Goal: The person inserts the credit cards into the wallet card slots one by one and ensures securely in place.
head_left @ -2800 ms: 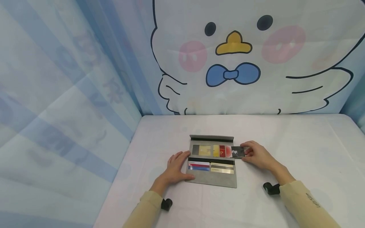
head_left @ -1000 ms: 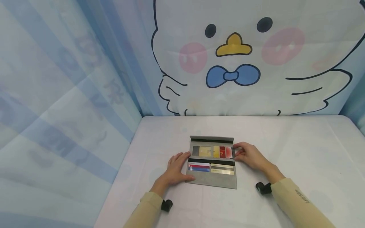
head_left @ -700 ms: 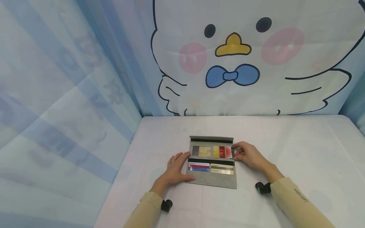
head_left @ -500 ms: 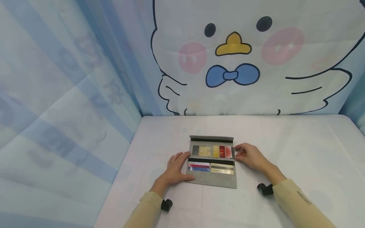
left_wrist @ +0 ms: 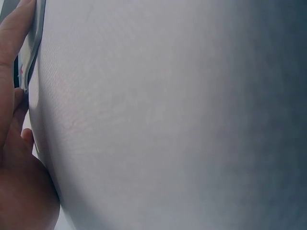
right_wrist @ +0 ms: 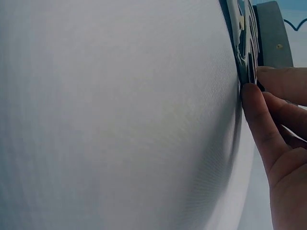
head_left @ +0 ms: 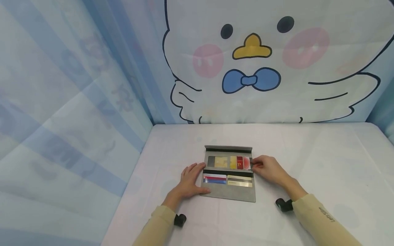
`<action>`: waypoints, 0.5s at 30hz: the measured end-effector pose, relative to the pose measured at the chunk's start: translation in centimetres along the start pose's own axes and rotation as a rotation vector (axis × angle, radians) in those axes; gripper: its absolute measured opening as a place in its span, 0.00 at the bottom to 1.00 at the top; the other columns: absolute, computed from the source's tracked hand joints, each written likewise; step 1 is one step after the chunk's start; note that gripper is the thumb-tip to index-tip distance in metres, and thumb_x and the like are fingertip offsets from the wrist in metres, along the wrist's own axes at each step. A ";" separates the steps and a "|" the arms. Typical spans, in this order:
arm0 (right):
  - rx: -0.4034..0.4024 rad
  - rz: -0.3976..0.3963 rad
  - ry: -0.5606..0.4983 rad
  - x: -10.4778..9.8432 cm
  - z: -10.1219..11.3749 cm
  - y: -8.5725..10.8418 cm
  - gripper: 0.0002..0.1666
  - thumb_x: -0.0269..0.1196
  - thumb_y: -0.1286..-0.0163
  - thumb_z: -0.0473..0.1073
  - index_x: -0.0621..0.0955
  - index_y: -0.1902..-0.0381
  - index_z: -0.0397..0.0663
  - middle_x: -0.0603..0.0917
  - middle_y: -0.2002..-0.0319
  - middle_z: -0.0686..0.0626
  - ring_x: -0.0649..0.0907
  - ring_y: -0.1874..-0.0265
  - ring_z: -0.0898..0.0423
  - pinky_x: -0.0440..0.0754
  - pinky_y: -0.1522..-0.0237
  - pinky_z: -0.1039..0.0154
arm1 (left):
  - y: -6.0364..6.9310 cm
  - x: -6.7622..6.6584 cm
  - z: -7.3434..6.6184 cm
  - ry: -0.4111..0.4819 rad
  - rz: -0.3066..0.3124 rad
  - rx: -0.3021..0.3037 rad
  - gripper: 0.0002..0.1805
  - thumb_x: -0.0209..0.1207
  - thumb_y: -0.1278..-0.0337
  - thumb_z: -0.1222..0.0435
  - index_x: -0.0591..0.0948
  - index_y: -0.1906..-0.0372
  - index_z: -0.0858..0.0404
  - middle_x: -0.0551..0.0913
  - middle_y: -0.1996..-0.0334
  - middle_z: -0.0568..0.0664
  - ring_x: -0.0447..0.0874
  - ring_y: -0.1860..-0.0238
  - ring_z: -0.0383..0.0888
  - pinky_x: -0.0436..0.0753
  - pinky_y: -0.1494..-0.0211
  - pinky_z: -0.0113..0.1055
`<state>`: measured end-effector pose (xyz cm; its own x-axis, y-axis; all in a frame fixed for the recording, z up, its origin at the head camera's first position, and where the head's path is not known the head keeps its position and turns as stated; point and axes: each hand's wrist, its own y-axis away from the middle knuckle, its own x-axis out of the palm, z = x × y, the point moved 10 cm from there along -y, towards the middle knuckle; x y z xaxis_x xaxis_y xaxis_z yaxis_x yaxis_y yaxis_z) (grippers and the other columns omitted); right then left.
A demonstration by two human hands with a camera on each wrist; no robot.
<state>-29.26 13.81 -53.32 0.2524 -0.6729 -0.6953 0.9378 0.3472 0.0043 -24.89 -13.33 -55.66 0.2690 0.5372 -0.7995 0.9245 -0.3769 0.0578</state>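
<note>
A grey long wallet (head_left: pixel 221 194) lies unfolded on the table. Its upper panel holds a row of overlapping cards: a gold card (head_left: pixel 221 162), a red card (head_left: pixel 239 163) and a pale card with a red circle (head_left: pixel 247 163). Lower pockets contain a striped card (head_left: pixel 214 179) and gold cards (head_left: pixel 240 181). My left hand (head_left: pixel 188 183) rests along the wallet's left edge, fingers spread, thumb over the lower panel. At the right end of the card row, my right hand (head_left: pixel 271 169) pinches the edge of a black card (right_wrist: pixel 249 72), mostly hidden in the wallet.
A white cloth covers the table (head_left: pixel 307 143). Behind it hangs a curtain (head_left: pixel 252 109) printed with a cartoon bird, and a blue-striped curtain (head_left: pixel 70 119) hangs at the left. Each wrist wears a small black camera (head_left: pixel 284 205).
The right hand has moved left, and the black card that stuck out of the wallet's right side has gone in almost wholly. The left hand and wallet have stayed in place.
</note>
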 end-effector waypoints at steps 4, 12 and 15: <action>-0.015 0.003 0.037 0.1 0.8 -0.2 0.15 0.67 0.37 0.30 0.82 0.53 0.24 0.85 0.62 0.40 0.84 0.65 0.51 0.86 0.60 0.53 | 0.1 -0.1 0.0 -0.001 0.004 -0.001 0.55 0.76 0.54 0.47 0.62 0.23 0.58 0.63 0.24 0.49 0.47 0.23 0.54 0.43 0.24 0.58; 0.011 0.003 0.104 0.4 1.6 -0.4 0.15 0.66 0.35 0.31 0.83 0.53 0.26 0.87 0.62 0.39 0.84 0.66 0.51 0.86 0.58 0.52 | 0.2 -0.5 0.2 -0.024 0.000 -0.002 0.54 0.75 0.53 0.47 0.62 0.23 0.59 0.63 0.25 0.50 0.48 0.23 0.55 0.42 0.23 0.57; 0.016 0.002 0.115 0.6 1.8 -0.3 0.15 0.66 0.34 0.32 0.83 0.52 0.26 0.87 0.61 0.39 0.84 0.65 0.50 0.85 0.57 0.51 | 0.3 -0.6 0.3 -0.026 0.001 -0.002 0.54 0.75 0.53 0.47 0.62 0.23 0.59 0.63 0.24 0.50 0.48 0.23 0.55 0.41 0.23 0.57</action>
<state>-29.02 12.13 -52.45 0.2261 -0.5927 -0.7731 0.9413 0.3372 0.0168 -24.86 -13.97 -55.29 0.2626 0.5167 -0.8149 0.9248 -0.3758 0.0597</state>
